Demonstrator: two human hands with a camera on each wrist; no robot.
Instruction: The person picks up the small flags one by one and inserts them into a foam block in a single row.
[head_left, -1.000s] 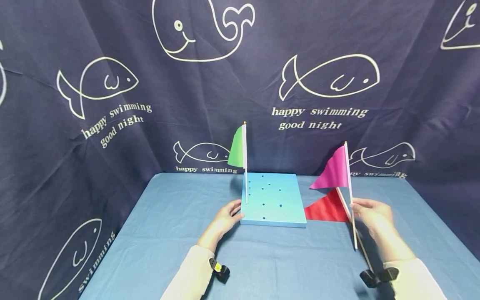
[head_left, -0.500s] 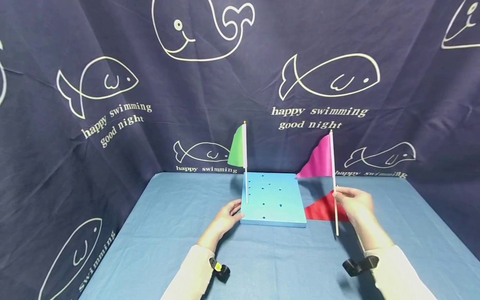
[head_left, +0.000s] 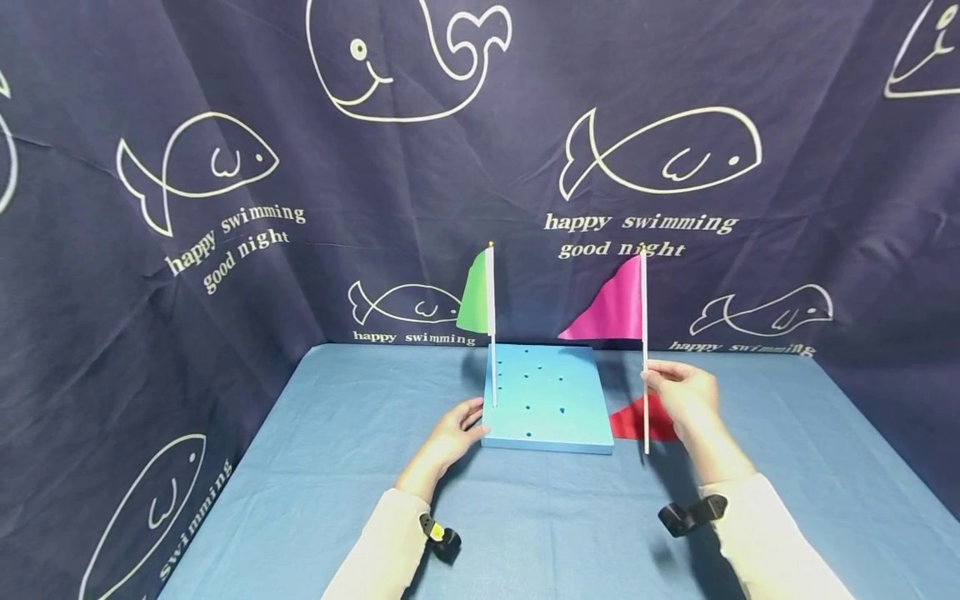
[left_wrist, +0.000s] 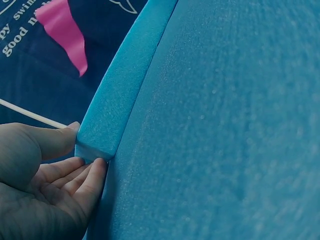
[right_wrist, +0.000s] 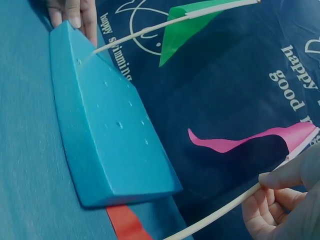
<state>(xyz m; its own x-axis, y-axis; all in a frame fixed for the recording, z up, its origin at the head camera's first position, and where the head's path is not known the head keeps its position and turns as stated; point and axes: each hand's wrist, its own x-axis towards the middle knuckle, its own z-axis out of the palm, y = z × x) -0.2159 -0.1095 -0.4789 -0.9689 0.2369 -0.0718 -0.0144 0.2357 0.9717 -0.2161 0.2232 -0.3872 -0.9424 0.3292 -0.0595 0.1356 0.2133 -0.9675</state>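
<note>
Pinching the pink flag (head_left: 611, 307) upright in the right hand (head_left: 686, 396), raised right of the blue board (head_left: 551, 427) by the far edge of the desk (head_left: 352, 467), should work best while the left hand (head_left: 452, 435) pinches the board steady.

This looks to me like a curtained-off recording corner, closer to a lab set than a living room, though what building it sits in I can't tell. A dark blue curtain (head_left: 420, 183) hangs behind the table and along both sides, printed in white with fish (head_left: 667, 150), a whale (head_left: 405, 75) and the words (head_left: 641, 223) "happy swimming" and "good night", as in a child's bedroom. Plain blue cloth (head_left: 570, 525) covers the table. A black camera (head_left: 448, 546) sits at the pale left sleeve (head_left: 375, 554), another camera (head_left: 677, 520) at the right sleeve (head_left: 772, 542). The pegboard (head_left: 573, 396) and flags (head_left: 615, 304) look like playthings.
</note>
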